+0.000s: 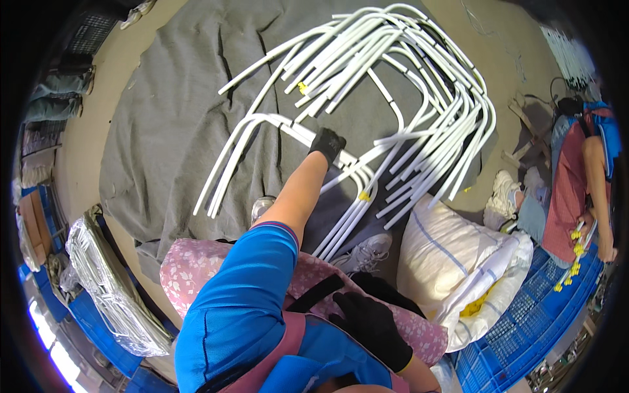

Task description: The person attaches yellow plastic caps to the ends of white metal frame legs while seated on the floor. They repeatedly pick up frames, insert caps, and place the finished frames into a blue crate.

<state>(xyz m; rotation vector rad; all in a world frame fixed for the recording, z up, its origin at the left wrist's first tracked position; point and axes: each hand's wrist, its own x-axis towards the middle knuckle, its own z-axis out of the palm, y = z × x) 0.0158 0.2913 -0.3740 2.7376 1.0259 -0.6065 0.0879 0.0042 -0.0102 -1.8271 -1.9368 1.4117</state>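
My left hand [327, 145], in a black glove, is closed around the straight middle of a few white bent tubes [298, 133]. Their curved ends point back toward me, and a yellow piece [365, 196] sits on the right-hand bend. Close to my body, my right hand [375, 327], also black-gloved, is held over the pink floral apron [196, 262]. Its fingers look apart and loosely bent, with nothing visible in them. Beyond my left hand lies a large loose pile of similar white U-shaped tubes [452, 124], several overlapping on a grey cloth [170, 124].
A white woven sack [439, 242] with yellow contents stands at my right, beside a blue plastic crate [517, 340]. Another person [563, 183] sits at far right, near yellow pieces [576, 252]. Plastic-wrapped white tubes [108, 288] rest at left. My shoe [370, 252] is by the tube ends.
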